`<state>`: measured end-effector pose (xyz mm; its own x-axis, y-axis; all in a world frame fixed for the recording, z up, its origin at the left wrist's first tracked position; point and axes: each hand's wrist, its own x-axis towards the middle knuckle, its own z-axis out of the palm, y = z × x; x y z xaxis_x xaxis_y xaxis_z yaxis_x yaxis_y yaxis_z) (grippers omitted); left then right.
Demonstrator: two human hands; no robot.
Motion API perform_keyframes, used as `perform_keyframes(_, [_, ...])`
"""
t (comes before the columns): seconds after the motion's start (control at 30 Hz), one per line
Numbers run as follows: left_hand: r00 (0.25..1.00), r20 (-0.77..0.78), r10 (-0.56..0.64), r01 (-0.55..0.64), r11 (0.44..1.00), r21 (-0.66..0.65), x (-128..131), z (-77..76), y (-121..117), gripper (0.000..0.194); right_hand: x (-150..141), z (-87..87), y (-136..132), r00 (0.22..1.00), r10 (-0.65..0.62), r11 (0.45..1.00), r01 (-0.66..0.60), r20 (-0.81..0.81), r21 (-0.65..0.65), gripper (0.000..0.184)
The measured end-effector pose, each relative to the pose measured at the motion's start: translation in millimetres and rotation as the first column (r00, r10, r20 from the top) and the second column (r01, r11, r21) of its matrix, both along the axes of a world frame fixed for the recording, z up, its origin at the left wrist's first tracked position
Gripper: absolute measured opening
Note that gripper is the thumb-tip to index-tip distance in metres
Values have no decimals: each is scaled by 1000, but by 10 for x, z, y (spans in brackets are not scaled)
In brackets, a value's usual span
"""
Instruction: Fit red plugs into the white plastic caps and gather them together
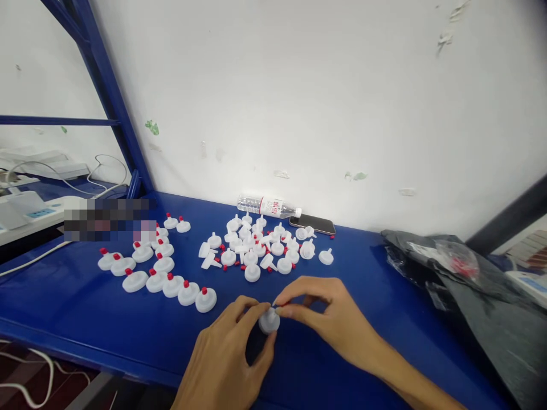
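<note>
Near the table's front, my left hand [235, 347] grips a white nozzle cap [269, 323] between thumb and fingers, its spout pointing up. My right hand [325, 313] pinches at the tip of that spout; a trace of red, a small red cap mostly hidden by the fingertips, shows there. Ahead lies a loose pile of white nozzle caps [252, 273] with small red caps [225, 267] scattered among them. On the left, several white nozzle caps with red caps on their spouts [205, 300] stand in rough rows.
A clear plastic bottle [270, 206] and a phone [313, 224] lie by the wall. Black plastic bags [482, 302] spread over the right side of the blue table [106, 324]. A white power strip [47, 210] with cables is at the left, beside a blue metal frame [102, 74].
</note>
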<state>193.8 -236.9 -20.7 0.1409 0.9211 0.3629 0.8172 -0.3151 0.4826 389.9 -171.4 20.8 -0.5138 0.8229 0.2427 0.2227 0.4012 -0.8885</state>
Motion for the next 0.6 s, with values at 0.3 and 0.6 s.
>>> perform_keyframes(0.3, [998, 40, 38, -38, 999, -5, 8, -3, -5, 28, -105, -192, -4, 997, 56, 997, -59, 56, 57, 11])
perform_keyframes(0.6, [994, 17, 105, -105, 994, 3, -92, -31, -55, 25, 26, -91, 76, 994, -92, 994, 88, 66, 68, 18])
